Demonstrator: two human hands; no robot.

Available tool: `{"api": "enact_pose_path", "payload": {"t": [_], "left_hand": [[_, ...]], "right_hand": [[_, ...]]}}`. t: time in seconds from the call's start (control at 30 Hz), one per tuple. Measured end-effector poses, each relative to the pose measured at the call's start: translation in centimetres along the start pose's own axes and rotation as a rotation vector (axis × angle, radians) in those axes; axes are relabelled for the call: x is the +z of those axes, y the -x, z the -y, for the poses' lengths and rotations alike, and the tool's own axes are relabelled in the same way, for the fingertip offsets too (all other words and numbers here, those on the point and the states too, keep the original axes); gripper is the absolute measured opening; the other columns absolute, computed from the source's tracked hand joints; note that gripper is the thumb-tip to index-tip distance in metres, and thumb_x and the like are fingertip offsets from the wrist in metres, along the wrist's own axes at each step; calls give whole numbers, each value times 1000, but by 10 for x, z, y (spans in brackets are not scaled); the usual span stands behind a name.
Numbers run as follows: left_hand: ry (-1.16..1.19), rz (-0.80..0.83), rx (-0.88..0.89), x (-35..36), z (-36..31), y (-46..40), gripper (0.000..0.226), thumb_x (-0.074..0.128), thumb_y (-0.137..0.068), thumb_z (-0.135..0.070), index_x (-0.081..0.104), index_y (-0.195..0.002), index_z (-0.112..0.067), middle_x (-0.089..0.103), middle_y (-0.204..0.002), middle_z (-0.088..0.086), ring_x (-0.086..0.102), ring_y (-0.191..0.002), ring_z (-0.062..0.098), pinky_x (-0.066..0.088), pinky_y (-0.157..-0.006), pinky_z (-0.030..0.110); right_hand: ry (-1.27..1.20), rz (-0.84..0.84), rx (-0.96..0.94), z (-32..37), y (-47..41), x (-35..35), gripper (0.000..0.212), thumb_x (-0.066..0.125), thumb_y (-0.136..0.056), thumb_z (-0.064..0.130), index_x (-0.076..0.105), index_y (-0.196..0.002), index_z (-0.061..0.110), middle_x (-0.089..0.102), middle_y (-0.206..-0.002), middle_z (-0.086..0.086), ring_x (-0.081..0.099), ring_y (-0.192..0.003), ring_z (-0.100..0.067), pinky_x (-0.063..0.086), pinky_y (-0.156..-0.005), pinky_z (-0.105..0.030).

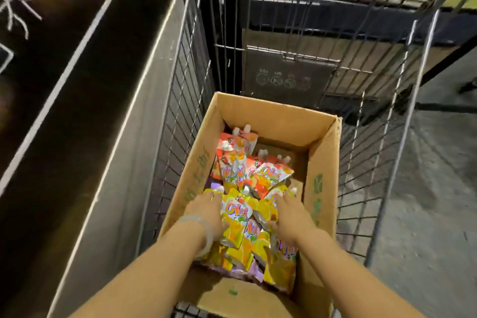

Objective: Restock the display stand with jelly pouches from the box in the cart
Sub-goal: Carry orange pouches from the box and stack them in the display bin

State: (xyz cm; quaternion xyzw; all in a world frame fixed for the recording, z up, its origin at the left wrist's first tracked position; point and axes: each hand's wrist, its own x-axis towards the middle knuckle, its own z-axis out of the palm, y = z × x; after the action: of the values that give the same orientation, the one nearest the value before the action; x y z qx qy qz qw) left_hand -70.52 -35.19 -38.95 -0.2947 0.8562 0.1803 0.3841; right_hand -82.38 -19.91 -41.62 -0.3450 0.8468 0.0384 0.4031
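An open cardboard box [322, 162] sits in a wire cart [387, 137]. Inside lies a loose pile of jelly pouches [268, 175], orange-red ones at the far end and yellow ones [237, 212] nearer me, with a few purple ones underneath. Both of my hands reach down into the box. My left hand [206, 212], with a clear bangle on its wrist, lies on the left side of the yellow pouches. My right hand [289, 217] rests on their right side, fingers stretched out and thumb spread. No pouch is lifted. The fingertips are partly hidden among the pouches.
A dark panel with chalk writing [38, 46] and a grey wall [124, 150] run close along the cart's left side. A black folded crate [289, 72] stands beyond the cart's far end. Grey floor [433, 201] lies to the right.
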Motion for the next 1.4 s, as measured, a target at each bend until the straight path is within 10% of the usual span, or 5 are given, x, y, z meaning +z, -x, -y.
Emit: {"api": "enact_pose_path", "payload": {"t": [0.3, 0.47, 0.63, 1.0, 1.4], "left_hand": [[61, 26, -4, 20, 1, -56, 73, 54, -90, -43, 20, -147, -12, 26, -151, 9, 29, -138, 26, 31, -111, 34], [585, -79, -180, 18, -7, -115, 65, 67, -84, -34, 38, -136, -8, 48, -134, 13, 49, -122, 31, 43, -101, 41], [982, -159, -297, 26, -2, -154, 50, 76, -78, -24, 51, -119, -8, 63, -114, 8, 62, -98, 26, 50, -88, 37], [1158, -177, -315, 35, -2, -173, 57, 86, -65, -22, 43, -102, -22, 61, -106, 1, 60, -95, 22, 51, -89, 39], [1060, -304, 5, 10, -2, -139, 49, 84, -66, -15, 44, -93, -21, 59, -89, -4, 58, -83, 16, 49, -76, 31]], "right_hand": [[-250, 60, 119, -10, -56, 34, 73, 51, -92, 45, 21, -146, 6, 29, -150, -14, 27, -139, -30, 28, -112, -36], [-568, -98, 223, -17, -99, 35, 86, 61, -86, 45, 18, -148, 5, 41, -145, -15, 37, -134, -33, 36, -107, -41], [-939, -343, 454, -29, -161, 72, 127, 54, -29, 87, 49, -127, 6, 64, -120, -12, 57, -116, -33, 50, -93, -47], [-1214, -280, 583, -4, -173, 38, 27, 82, -61, 7, 60, -76, 9, 71, -96, -17, 68, -89, -33, 56, -82, -49], [-1478, -210, 186, 19, -120, 13, 44, 64, -72, -18, 57, -101, 14, 68, -91, -9, 63, -73, -21, 54, -65, -32]]}}
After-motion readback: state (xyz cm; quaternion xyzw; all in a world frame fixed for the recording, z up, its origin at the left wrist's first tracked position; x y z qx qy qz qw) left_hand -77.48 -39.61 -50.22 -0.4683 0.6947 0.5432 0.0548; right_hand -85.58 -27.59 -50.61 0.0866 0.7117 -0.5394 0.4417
